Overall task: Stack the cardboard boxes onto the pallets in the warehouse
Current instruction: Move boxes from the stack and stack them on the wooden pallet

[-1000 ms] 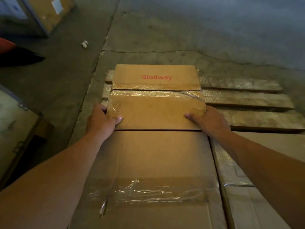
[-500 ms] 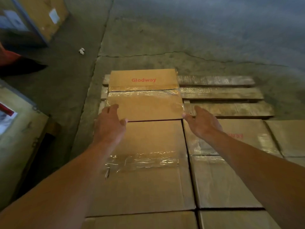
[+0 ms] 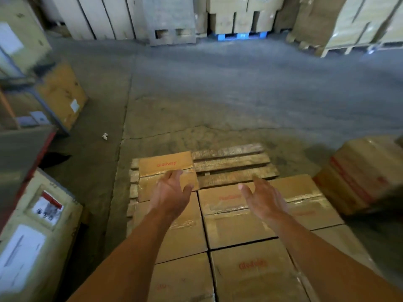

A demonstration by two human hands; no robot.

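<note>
Two hands empty, fingers spread: our left hand over far box, right hand nearer pallet slats, probably next slot.

The pallet lies on the floor before me, boxes covering its near part; the farthest box sits far left, slats to its right. A separate box stands right of the pallet, a crate on my left.

Cardboard, tape, rough wood and concrete

The boxes at lower centre are matt brown cardboard, sealed with glossy clear tape that catches the light; the pallet behind them shows rough, weathered wooden slats, and the floor is dull, cracked grey concrete.
</note>
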